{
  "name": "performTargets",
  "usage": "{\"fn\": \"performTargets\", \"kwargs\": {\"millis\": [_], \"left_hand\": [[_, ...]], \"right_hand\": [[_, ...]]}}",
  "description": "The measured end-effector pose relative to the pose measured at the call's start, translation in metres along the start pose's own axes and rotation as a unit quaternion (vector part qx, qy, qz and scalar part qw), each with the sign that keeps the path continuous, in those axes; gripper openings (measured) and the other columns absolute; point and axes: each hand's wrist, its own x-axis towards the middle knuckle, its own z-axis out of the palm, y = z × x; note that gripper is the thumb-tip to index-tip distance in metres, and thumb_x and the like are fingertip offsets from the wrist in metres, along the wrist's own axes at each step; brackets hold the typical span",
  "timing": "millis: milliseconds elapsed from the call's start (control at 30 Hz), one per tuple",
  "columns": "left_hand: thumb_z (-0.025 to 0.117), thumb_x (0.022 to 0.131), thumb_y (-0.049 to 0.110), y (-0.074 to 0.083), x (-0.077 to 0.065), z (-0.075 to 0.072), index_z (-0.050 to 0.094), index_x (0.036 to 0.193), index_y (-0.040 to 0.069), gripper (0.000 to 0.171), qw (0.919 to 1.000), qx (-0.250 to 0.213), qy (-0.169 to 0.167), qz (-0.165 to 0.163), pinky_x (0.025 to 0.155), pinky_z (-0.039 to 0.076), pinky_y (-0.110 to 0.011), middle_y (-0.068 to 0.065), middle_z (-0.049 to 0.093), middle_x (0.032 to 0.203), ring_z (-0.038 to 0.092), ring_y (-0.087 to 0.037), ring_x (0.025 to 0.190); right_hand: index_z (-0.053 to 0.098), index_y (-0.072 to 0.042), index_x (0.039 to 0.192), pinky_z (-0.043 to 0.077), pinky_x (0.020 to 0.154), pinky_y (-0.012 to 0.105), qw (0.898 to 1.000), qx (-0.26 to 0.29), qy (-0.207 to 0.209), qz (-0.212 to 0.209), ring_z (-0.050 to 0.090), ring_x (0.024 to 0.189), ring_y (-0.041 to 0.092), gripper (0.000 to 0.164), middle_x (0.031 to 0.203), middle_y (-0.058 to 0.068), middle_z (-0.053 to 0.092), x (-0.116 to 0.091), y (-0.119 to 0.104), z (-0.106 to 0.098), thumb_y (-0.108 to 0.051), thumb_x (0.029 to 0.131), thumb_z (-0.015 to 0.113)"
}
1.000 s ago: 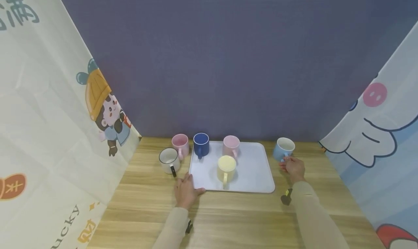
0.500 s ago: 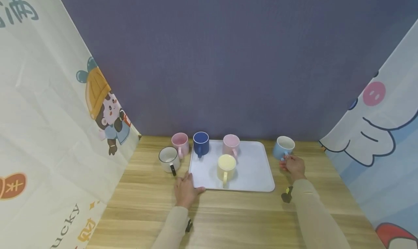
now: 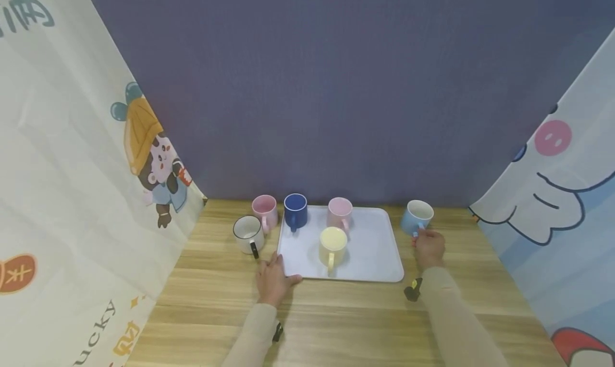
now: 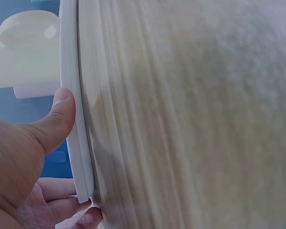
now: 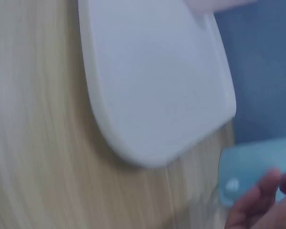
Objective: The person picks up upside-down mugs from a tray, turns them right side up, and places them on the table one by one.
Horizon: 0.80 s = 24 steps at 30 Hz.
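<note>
A light blue mug point(image 3: 416, 218) stands on the table to the right of the white tray point(image 3: 369, 265). My right hand point(image 3: 429, 247) pinches its handle; in the right wrist view fingers point(image 5: 252, 202) cover part of the mug's side. My left hand point(image 3: 273, 281) rests at the tray's front left corner. In the left wrist view its thumb lies against the front rim and the fingers reach round the corner, touching the table. On the tray stand a dark blue mug point(image 3: 296, 209), a pink mug point(image 3: 339, 214) and a pale yellow mug point(image 3: 332, 247).
Left of the tray, a deeper pink mug point(image 3: 266, 212) and a white mug point(image 3: 248, 235) with a dark rim and black-tipped handle stand close together on the wooden table point(image 3: 336, 324). A dark blue-grey wall point(image 3: 307, 89) closes the back, with printed cloths at both sides.
My right wrist and forearm have shifted slightly left while the fingers stay at the light blue mug's handle. That mug and my left hand keep their places.
</note>
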Motion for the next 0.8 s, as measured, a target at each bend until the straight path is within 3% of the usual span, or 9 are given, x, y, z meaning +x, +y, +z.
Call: {"fn": "performTargets", "kwargs": {"millis": [100,200,300,367,433,500,567,633,800], "left_hand": [[0.090,0.069,0.050,0.000,0.001,0.000,0.058,0.140,0.001,0.092,1.0000,-0.001,-0.001,-0.001,0.100,0.045,-0.055,-0.017,0.052,0.153,0.052,-0.037,0.116],[0.090,0.069,0.050,-0.001,0.001,0.001,0.058,0.140,0.001,0.092,1.0000,-0.003,-0.002,-0.005,0.100,0.044,-0.055,-0.017,0.052,0.153,0.051,-0.037,0.116],[0.090,0.068,0.050,-0.001,0.000,0.002,0.058,0.140,0.001,0.092,1.0000,-0.004,-0.001,-0.006,0.099,0.044,-0.055,-0.016,0.052,0.153,0.051,-0.037,0.117],[0.090,0.068,0.049,0.000,0.000,0.003,0.058,0.140,0.001,0.093,1.0000,-0.007,0.000,-0.006,0.099,0.044,-0.055,-0.017,0.052,0.153,0.051,-0.037,0.117],[0.090,0.068,0.049,-0.001,0.000,0.003,0.058,0.140,0.001,0.092,0.9999,-0.010,0.002,-0.007,0.100,0.044,-0.055,-0.017,0.052,0.153,0.051,-0.037,0.116],[0.091,0.068,0.048,-0.001,0.000,0.003,0.059,0.140,0.001,0.092,0.9999,-0.011,0.003,-0.005,0.100,0.044,-0.054,-0.018,0.052,0.152,0.051,-0.036,0.115],[0.091,0.068,0.048,-0.001,0.000,0.004,0.059,0.140,0.001,0.092,0.9999,-0.013,0.004,-0.006,0.100,0.044,-0.054,-0.018,0.053,0.152,0.051,-0.036,0.115],[0.090,0.068,0.049,-0.002,0.000,0.004,0.059,0.140,0.001,0.092,0.9999,-0.011,0.005,-0.004,0.099,0.044,-0.054,-0.018,0.052,0.153,0.051,-0.036,0.115],[0.090,0.068,0.050,-0.003,0.001,0.004,0.059,0.139,0.001,0.092,0.9999,-0.009,0.007,0.002,0.099,0.044,-0.054,-0.018,0.053,0.152,0.051,-0.036,0.114]], "right_hand": [[0.049,0.007,0.134,0.054,0.088,0.041,0.999,-0.026,0.043,-0.003,0.065,0.096,0.031,0.045,0.113,0.021,0.066,-0.012,-0.008,0.011,-0.026,0.104,0.051],[0.037,0.008,0.137,0.042,0.108,0.057,0.998,-0.003,0.053,-0.015,0.053,0.120,0.049,0.050,0.133,0.033,0.052,-0.023,-0.019,0.023,-0.022,0.101,0.054],[0.046,0.009,0.131,0.046,0.104,0.051,0.997,-0.030,0.045,-0.049,0.056,0.117,0.049,0.043,0.130,0.036,0.057,-0.031,-0.028,0.034,-0.018,0.099,0.055],[0.054,0.010,0.124,0.053,0.088,0.041,0.996,-0.046,0.011,-0.069,0.064,0.097,0.040,0.036,0.113,0.030,0.065,-0.036,-0.033,0.043,-0.016,0.099,0.056],[0.060,0.009,0.117,0.051,0.069,0.029,0.993,-0.064,-0.048,-0.085,0.064,0.075,0.026,0.030,0.093,0.020,0.068,-0.040,-0.038,0.052,-0.014,0.100,0.055],[0.061,0.010,0.117,0.048,0.060,0.020,0.987,-0.063,-0.120,-0.086,0.060,0.065,0.014,0.028,0.084,0.008,0.067,-0.046,-0.043,0.061,-0.012,0.101,0.054],[0.061,0.009,0.119,0.047,0.060,0.018,0.977,-0.064,-0.186,-0.084,0.058,0.065,0.007,0.028,0.085,0.002,0.066,-0.050,-0.046,0.070,-0.013,0.103,0.054],[0.062,0.008,0.121,0.048,0.062,0.019,0.967,-0.075,-0.229,-0.086,0.060,0.067,0.007,0.029,0.091,0.006,0.069,-0.055,-0.050,0.078,-0.013,0.103,0.055],[0.063,0.007,0.125,0.049,0.065,0.021,0.953,-0.091,-0.273,-0.092,0.063,0.073,0.009,0.032,0.112,0.021,0.070,-0.064,-0.056,0.097,-0.016,0.104,0.056]]}}
